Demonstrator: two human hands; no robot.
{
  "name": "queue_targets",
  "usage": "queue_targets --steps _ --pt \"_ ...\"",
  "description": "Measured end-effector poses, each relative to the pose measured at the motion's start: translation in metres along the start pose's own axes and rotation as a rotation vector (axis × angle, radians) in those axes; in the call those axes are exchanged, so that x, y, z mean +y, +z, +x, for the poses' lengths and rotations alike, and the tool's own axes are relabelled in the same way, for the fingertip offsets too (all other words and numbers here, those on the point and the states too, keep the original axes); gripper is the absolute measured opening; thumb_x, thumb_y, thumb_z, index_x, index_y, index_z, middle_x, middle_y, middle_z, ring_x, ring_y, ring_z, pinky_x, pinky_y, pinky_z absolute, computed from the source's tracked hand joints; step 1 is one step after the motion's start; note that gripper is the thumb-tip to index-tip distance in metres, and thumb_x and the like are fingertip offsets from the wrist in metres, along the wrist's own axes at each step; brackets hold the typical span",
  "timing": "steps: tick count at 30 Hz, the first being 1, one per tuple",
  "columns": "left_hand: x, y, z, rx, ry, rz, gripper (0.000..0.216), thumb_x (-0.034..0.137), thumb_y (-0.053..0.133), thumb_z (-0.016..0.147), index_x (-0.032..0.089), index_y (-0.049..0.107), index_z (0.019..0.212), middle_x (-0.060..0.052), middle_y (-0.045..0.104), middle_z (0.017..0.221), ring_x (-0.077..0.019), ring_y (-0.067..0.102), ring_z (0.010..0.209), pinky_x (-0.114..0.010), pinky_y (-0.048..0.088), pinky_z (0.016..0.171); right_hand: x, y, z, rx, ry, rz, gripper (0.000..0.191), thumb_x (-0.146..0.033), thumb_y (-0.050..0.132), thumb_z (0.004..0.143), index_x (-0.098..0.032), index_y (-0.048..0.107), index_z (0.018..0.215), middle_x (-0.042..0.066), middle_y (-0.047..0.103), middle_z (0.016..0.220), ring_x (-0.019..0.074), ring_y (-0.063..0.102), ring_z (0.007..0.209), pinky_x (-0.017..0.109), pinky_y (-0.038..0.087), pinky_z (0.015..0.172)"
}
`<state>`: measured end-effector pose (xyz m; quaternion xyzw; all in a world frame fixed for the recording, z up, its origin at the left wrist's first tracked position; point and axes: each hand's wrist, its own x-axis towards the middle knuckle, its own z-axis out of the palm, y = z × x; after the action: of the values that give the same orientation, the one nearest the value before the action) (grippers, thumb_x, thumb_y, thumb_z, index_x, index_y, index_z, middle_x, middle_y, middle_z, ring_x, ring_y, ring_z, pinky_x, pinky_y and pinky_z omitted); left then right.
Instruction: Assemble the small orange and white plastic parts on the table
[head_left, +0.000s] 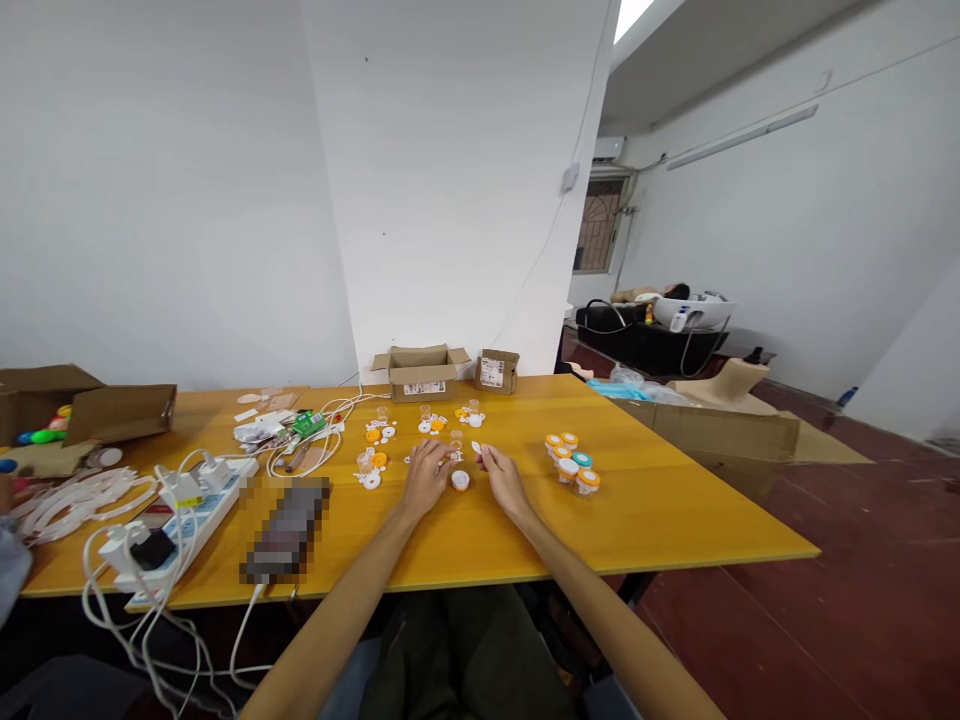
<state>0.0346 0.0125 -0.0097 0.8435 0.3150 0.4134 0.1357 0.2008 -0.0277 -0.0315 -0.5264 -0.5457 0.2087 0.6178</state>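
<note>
Near the table's middle, my left hand (427, 476) has its fingers bent together down at several small white plastic parts (457, 456); what they pinch, if anything, is hidden. My right hand (504, 480) pinches a small flat white plastic piece (475, 448) between thumb and fingertip, just above the tabletop. Between both hands stands a small round container (460, 481) with a white top and an orange band. Behind the fingers there is a clear plastic cup (456, 438). Further back lie groups of white discs, orange rings (437, 425) and clear cups.
Several capped containers (568, 468) with orange, white and teal tops stand to the right. At the left are a power strip (199, 525) with cables, a blurred-out dark device (289, 530) and a green circuit board (307, 423). Cardboard boxes (421, 388) stand along the wall.
</note>
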Motion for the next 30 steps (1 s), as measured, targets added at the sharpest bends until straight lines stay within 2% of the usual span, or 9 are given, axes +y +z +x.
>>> queue_targets --steps 5,10,15,19,24,30 --pt "-0.004 0.005 0.010 -0.011 0.001 0.082 0.020 0.020 0.060 0.090 0.030 0.075 0.100 -0.006 0.068 0.092 -0.0274 0.054 0.101 -0.041 0.040 0.088 0.007 0.000 0.001 0.080 0.044 -0.033 0.056 -0.073 0.036 0.087 -0.025 0.057 0.067 0.007 0.067 0.070 0.0245 0.062 0.070 0.036 0.050 0.070" --pt "0.001 0.011 0.027 -0.072 0.021 0.159 0.023 0.015 0.058 0.087 0.029 0.076 0.087 -0.007 0.071 0.091 -0.0308 0.052 0.104 -0.046 0.037 0.090 0.008 0.000 0.002 0.115 0.036 -0.091 0.049 -0.066 0.039 0.089 -0.026 0.053 0.063 0.005 0.064 0.065 0.0234 0.060 0.067 0.033 0.046 0.066" --pt "0.016 0.008 0.036 -0.218 -0.131 0.347 0.029 0.008 0.052 0.084 0.025 0.076 0.081 -0.009 0.073 0.094 -0.0314 0.052 0.109 -0.045 0.034 0.093 0.004 0.000 0.000 0.164 0.009 -0.129 0.047 -0.063 0.040 0.087 -0.026 0.048 0.059 0.002 0.059 0.057 0.0205 0.053 0.059 0.031 0.040 0.059" --pt "0.024 0.007 0.038 -0.253 -0.158 0.409 0.033 0.004 0.050 0.082 0.024 0.076 0.080 -0.010 0.074 0.094 -0.0315 0.052 0.110 -0.044 0.034 0.092 0.001 0.002 0.000 0.173 0.002 -0.138 0.044 -0.060 0.040 0.085 -0.026 0.047 0.058 0.001 0.056 0.055 0.0200 0.051 0.057 0.031 0.039 0.057" --pt "0.025 0.009 0.037 -0.178 -0.158 0.337 0.030 0.007 0.052 0.084 0.024 0.076 0.078 -0.011 0.075 0.092 -0.0317 0.053 0.109 -0.044 0.034 0.090 0.001 0.002 0.001 0.182 0.000 -0.103 0.037 -0.056 0.044 0.082 -0.025 0.055 0.064 0.003 0.063 0.061 0.0212 0.056 0.061 0.031 0.043 0.060" --pt "0.022 0.011 0.027 -0.003 -0.180 0.070 0.018 0.026 0.060 0.089 0.026 0.076 0.081 -0.005 0.076 0.091 -0.0282 0.057 0.102 -0.041 0.038 0.091 0.001 0.002 0.002 0.144 -0.011 0.019 0.034 -0.053 0.051 0.080 -0.023 0.065 0.073 0.006 0.071 0.071 0.0238 0.064 0.071 0.034 0.052 0.067"
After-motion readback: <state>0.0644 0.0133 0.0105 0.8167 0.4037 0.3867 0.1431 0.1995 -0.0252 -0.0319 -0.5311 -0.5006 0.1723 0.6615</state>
